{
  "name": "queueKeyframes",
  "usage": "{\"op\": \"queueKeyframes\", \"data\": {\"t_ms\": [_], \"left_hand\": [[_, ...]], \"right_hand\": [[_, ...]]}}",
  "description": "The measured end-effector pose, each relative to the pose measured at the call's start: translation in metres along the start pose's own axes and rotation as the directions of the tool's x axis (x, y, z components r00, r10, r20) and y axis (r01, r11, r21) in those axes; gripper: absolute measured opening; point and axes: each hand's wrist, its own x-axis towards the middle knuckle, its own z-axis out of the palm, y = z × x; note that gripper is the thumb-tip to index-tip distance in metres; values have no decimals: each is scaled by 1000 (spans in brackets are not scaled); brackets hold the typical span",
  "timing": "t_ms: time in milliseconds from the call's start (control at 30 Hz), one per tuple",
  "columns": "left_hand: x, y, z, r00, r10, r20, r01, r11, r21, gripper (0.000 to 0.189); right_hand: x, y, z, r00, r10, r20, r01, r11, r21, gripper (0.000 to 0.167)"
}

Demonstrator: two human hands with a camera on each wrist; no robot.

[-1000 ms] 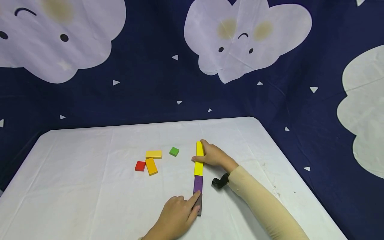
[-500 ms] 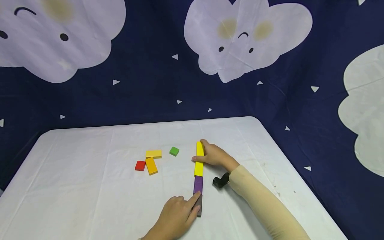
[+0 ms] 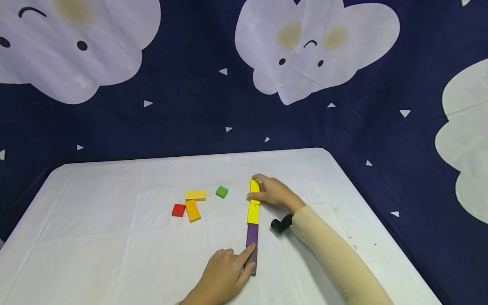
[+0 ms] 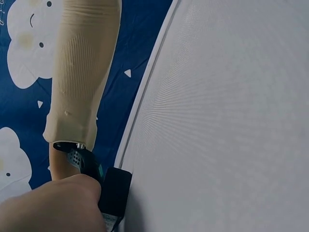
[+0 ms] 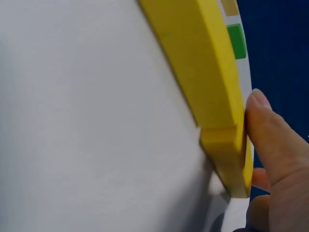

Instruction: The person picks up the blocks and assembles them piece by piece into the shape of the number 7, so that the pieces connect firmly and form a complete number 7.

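A straight row of blocks runs away from the person on the white table. From the near end it has a dark grey block, a purple block, a yellow block and a far yellow block. My right hand grips the far yellow block, thumb along its left side, fingers round its far end. A small step shows where the two yellow blocks meet. My left hand presses on the row with a straight index finger at the purple-grey joint, thumb on the dark grey block.
Left of the row lie a green block, a light yellow block, an orange block and a red block. A black wrist camera hangs by the right sleeve. A dark blue cloud-patterned curtain stands behind the table.
My right hand has shifted slightly away along the row; its thumb moved from over the joint of the yellow blocks onto the far one, uncovering the joint. My left hand stays put.
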Motion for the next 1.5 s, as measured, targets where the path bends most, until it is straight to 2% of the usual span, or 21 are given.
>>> {"op": "queueKeyframes", "data": {"t_ms": [300,533,733,833,1033,1133,1333,1500], "left_hand": [[0,-1,-1,1000,-5,17,5,1000,-14,48],[0,-1,-3,1000,-7,14,7,1000,-11,47],[0,-2,-2,999,17,-30,-17,1000,-6,46],[-1,-3,-1,998,27,-51,-27,1000,-2,46],[-1,-3,-1,999,24,-38,-24,1000,-4,46],[0,-3,-1,999,31,-45,-31,1000,-3,45],[0,-5,0,994,54,-99,-54,999,1,44],[0,-6,-1,994,55,-95,-56,998,-7,45]], "right_hand": [[12,-10,-2,998,-61,-33,61,998,8,66],[25,-26,-3,984,-177,20,177,984,25,62],[33,-41,-2,968,-242,65,243,970,-13,63],[35,-49,-1,962,-257,94,261,965,-29,63],[37,-59,4,946,-289,145,303,950,-80,60],[37,-61,6,941,-296,165,310,948,-66,55],[39,-65,8,939,-299,169,307,952,-20,51],[39,-69,8,935,-309,175,316,949,-10,49]]}}
